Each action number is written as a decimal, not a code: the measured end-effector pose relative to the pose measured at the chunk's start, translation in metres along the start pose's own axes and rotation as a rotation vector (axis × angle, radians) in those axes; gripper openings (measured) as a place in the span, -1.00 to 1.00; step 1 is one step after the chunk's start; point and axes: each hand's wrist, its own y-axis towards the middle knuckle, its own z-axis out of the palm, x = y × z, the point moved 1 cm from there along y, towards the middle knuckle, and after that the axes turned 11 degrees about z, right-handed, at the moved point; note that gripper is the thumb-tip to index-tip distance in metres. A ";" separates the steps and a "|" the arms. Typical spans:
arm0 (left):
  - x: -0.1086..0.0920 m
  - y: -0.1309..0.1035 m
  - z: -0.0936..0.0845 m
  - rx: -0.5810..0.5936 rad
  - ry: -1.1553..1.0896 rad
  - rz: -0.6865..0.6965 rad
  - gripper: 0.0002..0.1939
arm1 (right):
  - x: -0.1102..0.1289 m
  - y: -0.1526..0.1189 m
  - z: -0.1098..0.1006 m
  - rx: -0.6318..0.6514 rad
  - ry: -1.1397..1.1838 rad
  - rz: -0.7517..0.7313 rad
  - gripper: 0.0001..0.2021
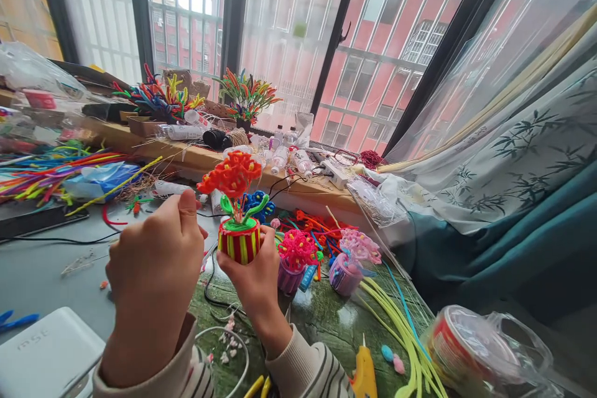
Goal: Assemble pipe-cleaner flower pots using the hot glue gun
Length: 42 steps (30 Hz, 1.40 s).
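Observation:
My right hand [254,280] is wrapped round a small red-and-yellow striped pot [239,244], held upright above the table. Out of its green top rise red flowers [232,174] on thin stems, with curled green leaves. To the left of the pot, my left hand [156,261] is raised with its fingers curled in and the thumb on top; what it holds, if anything, is hidden behind the hand. Right of the held pot stand a purple pot with pink-red flowers [297,250] and a lilac pot with pale pink flowers [359,245].
A yellow glue gun [364,370] lies at the front. Green pipe cleaners [401,329] and a clear-wrapped red tub [471,345] are at the right. A white box [49,354] sits front left. Bottles [280,158] and more bundles line the window ledge.

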 end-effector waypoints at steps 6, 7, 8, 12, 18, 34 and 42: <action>0.003 -0.003 -0.004 -0.105 -0.088 -0.006 -0.38 | 0.018 -0.012 -0.016 -0.117 -0.011 -0.039 -0.46; 0.003 -0.003 -0.004 -0.103 -0.085 -0.010 -0.39 | 0.019 -0.013 -0.017 -0.134 -0.014 -0.046 -0.47; 0.003 -0.004 -0.004 -0.108 -0.079 -0.009 -0.40 | 0.020 -0.014 -0.019 -0.149 -0.018 -0.051 -0.47; -0.001 -0.007 -0.009 -0.177 -0.084 0.079 -0.42 | 0.022 -0.017 -0.024 -0.225 -0.033 -0.057 -0.44; 0.002 -0.012 -0.010 0.019 -0.425 0.315 -0.44 | 0.022 -0.023 -0.031 -0.371 -0.070 -0.134 -0.40; 0.000 -0.027 -0.009 0.263 -0.698 0.721 -0.42 | 0.019 -0.021 -0.045 -0.808 -0.104 -0.568 -0.45; -0.005 -0.030 -0.007 0.401 -0.867 0.886 -0.64 | 0.022 -0.018 -0.061 -0.989 -0.126 -0.681 -0.48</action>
